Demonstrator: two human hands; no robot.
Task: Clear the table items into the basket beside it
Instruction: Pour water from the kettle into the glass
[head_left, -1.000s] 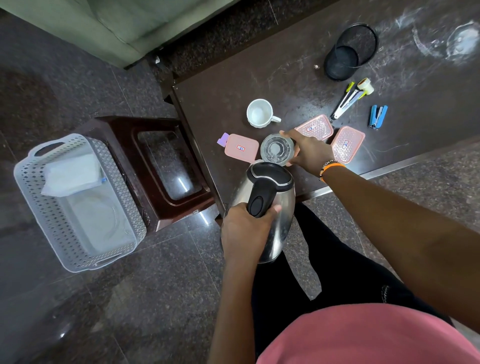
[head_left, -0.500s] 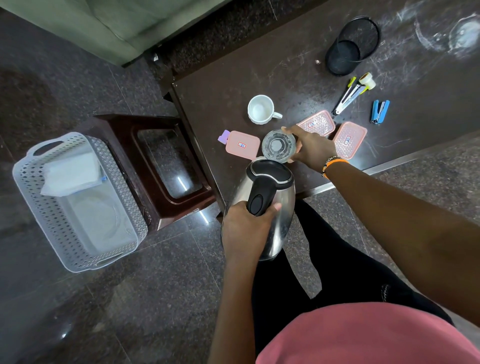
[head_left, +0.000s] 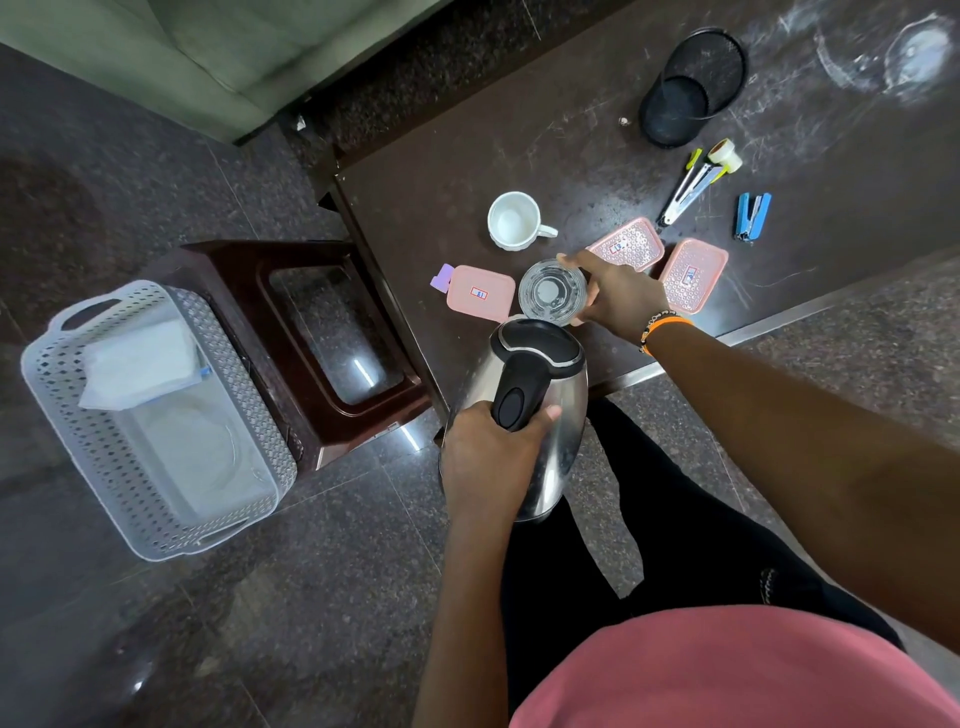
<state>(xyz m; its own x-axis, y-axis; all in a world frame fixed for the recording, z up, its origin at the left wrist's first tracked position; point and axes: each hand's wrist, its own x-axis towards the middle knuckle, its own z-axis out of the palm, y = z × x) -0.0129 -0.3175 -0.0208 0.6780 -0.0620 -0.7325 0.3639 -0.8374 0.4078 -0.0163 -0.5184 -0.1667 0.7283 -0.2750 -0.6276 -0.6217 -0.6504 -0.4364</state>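
table (head_left: 519, 130), dark and scuffed, fills the upper right of the view, bearing the items to be cleared. basket (head_left: 67, 441), white and perforated, stands on the floor at far left, well apart from the table, with a stool (head_left: 244, 275) between them; a folded white sheet (head_left: 140, 364) lies in the basket's far end. stool, dark brown, sits just beside the table's left edge. kettle (head_left: 561, 415), steel with a black lid and handle, is held off the table's near edge above the floor; left hand (head_left: 488, 457) grips its handle, fingers curled round it, thumb along the side. right hand (head_left: 618, 296) reaches over the table and holds a glass (head_left: 551, 289), thumb and fingers curved round its rim; orange and beaded bands circle the wrist. whether the glass is lifted or resting on the table cannot be told. mesh cup (head_left: 691, 83), black, lies tipped on its side at the far part of the table. three pink boxes: one (head_left: 480, 292) touching the glass on its left, two (head_left: 628, 244) (head_left: 693, 275) just right of the right hand. mug (head_left: 514, 221), white, upright, stands beyond the glass. pens (head_left: 685, 189) lie in a bundle near the mesh cup, a tape roll (head_left: 726, 154) at their far end. stapler (head_left: 751, 216), blue, lies right of the pens.
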